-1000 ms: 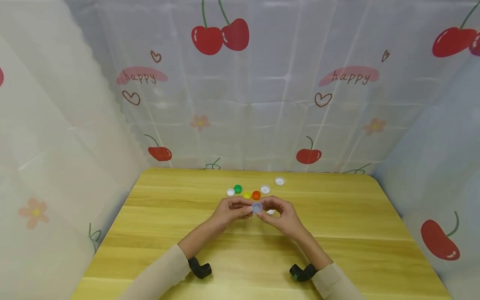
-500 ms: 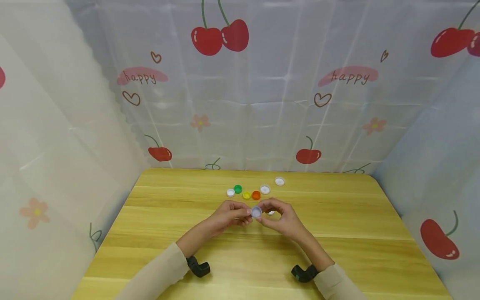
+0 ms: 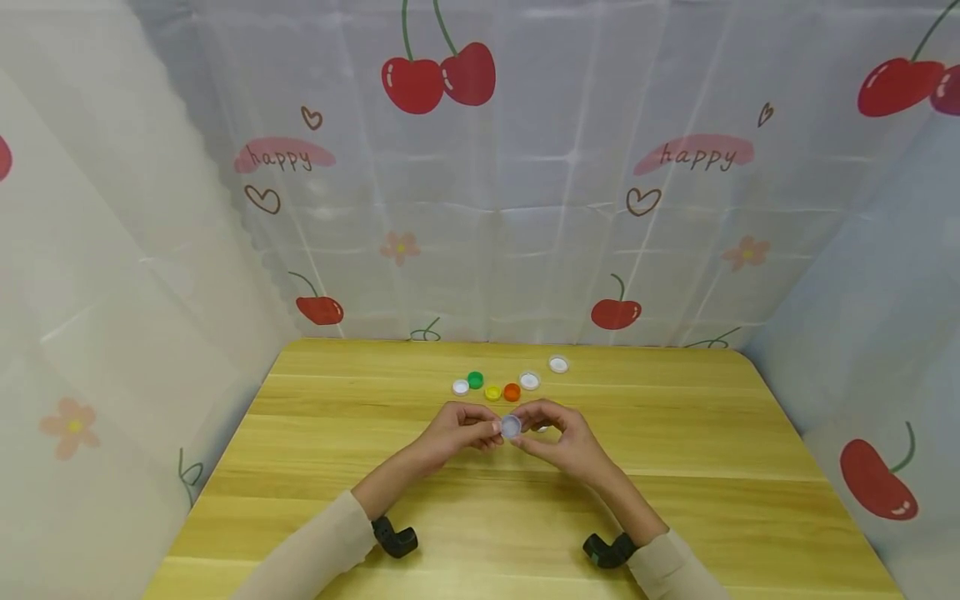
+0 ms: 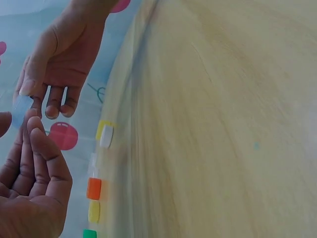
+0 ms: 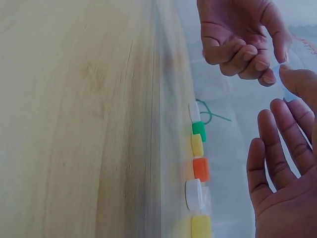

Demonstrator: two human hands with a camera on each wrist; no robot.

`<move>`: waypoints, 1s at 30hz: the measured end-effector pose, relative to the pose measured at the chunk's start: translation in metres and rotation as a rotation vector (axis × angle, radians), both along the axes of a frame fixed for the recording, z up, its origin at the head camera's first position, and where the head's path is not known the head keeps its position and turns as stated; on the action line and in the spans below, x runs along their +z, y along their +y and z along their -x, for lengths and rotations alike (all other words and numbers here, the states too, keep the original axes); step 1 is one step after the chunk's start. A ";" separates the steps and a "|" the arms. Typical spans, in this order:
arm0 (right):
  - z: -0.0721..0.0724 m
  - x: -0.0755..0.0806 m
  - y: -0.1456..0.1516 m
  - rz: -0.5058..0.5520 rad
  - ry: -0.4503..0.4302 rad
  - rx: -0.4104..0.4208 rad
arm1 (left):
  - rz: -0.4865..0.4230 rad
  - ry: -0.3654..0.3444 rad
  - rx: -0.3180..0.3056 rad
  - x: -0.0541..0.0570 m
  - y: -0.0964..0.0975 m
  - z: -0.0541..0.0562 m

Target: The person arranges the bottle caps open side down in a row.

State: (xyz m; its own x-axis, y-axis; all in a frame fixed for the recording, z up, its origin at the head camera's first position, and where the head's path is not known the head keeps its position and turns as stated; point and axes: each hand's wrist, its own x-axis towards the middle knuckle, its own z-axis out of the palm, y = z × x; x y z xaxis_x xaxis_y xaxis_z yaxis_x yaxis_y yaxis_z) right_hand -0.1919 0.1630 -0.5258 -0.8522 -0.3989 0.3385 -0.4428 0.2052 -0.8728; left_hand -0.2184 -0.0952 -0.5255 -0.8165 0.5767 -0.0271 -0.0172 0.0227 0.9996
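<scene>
A small, translucent bluish round cap (image 3: pixel 511 427) is held between the two hands above the table, its open face turned toward the head camera. My left hand (image 3: pixel 459 435) pinches its left edge between thumb and fingers. From the other side, my right hand (image 3: pixel 564 437) holds the rim with thumb and index finger. The left wrist view shows the cap (image 4: pixel 21 110) edge-on between both sets of fingertips. Partly hidden behind the right hand, a white cap (image 3: pixel 542 428) lies on the table.
On the wooden table (image 3: pixel 480 525) beyond the hands lie a green cap (image 3: pixel 476 380), a yellow cap (image 3: pixel 492 392), an orange cap (image 3: pixel 512 392) and white round caps (image 3: pixel 529 381). Another yellow cap (image 5: pixel 200 226) shows in the right wrist view. A cherry-print curtain encloses the table.
Both hands have come slightly toward the body with the bluish cap, which has shifted a little left. The caps on the table stay in place.
</scene>
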 end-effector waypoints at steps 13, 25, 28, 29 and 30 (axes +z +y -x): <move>0.000 0.003 0.003 0.022 -0.346 0.126 | 0.160 0.423 0.051 0.001 -0.002 -0.016; 0.001 -0.002 0.005 0.128 -0.472 0.311 | 0.226 1.076 0.064 0.002 0.003 -0.019; 0.001 -0.002 0.005 0.141 -0.480 0.310 | 0.229 1.116 0.076 0.001 0.003 -0.018; 0.001 -0.002 0.005 0.143 -0.482 0.308 | 0.228 1.119 0.077 0.001 0.003 -0.018; 0.001 -0.002 0.005 0.145 -0.484 0.306 | 0.227 1.120 0.077 0.000 0.003 -0.017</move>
